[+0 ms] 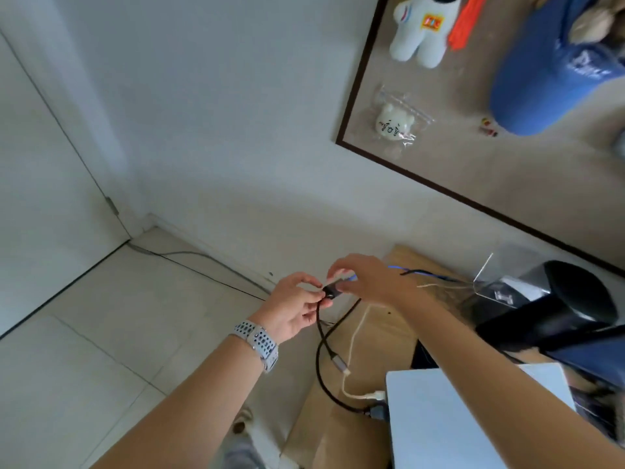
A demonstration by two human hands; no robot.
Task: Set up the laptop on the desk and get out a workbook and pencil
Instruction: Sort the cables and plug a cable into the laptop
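Observation:
The closed silver laptop point(473, 421) lies on the wooden desk point(341, 431) at the lower right. A black cable point(320, 363) and a white cable point(353, 346) run into plugs at its left edge. My left hand point(297, 306), with a grey watch on the wrist, pinches a small black adapter point(331, 293) at the black cable's upper end. My right hand point(368, 279) pinches a blue cable's plug point(348, 278) right against that adapter. No workbook or pencil shows.
A black rounded device point(558, 306) and a clear acrylic stand point(500, 282) sit at the desk's back right. A framed pinboard point(473, 147) with plush toys and a blue cap hangs on the wall. White tiled floor point(101, 333) lies left, with cables along the skirting.

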